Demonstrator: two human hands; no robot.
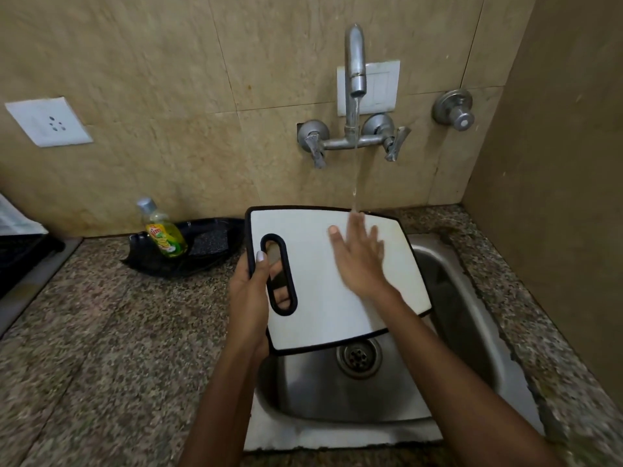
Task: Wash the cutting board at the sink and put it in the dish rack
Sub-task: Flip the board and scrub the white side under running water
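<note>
A white cutting board (320, 298) with a black rim and an oval handle slot is held tilted over the steel sink (472, 298). My left hand (249, 291) grips its left edge, thumb on top beside the slot and fingers showing through it. My right hand (357, 257) lies flat on the board's upper right face, fingers spread and blurred. Water runs from the tap (355, 62) and lands at my right fingertips near the board's far edge.
A yellow-green dish soap bottle (165, 234) leans in a black tray (202, 251) with a dark scrubber on the granite counter (101, 332). A dark rack edge (20, 254) shows at far left. The sink drain (359, 357) lies below the board. A wall stands close on the right.
</note>
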